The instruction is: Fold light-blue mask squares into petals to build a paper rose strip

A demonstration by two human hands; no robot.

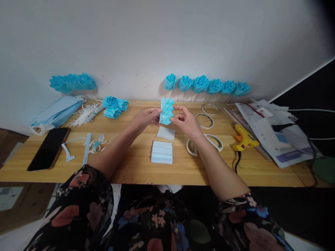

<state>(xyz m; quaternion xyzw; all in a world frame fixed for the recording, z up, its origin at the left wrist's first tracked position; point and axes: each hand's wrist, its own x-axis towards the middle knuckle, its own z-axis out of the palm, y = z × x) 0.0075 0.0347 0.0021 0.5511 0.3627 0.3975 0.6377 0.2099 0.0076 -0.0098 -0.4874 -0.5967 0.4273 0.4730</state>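
A folded blue sheet with pointed pleats down its right edge is held up over the middle of the worktop. The left hand pinches its left edge, the right hand its right edge. Just nearer lie a loose pale piece and a pale stack. Rightward are tape rolls and a yellow glue gun; far left, blue flowers; near left, a phone.

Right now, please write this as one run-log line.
left grip: blue folded piece | right grip: same piece | table: pale stack
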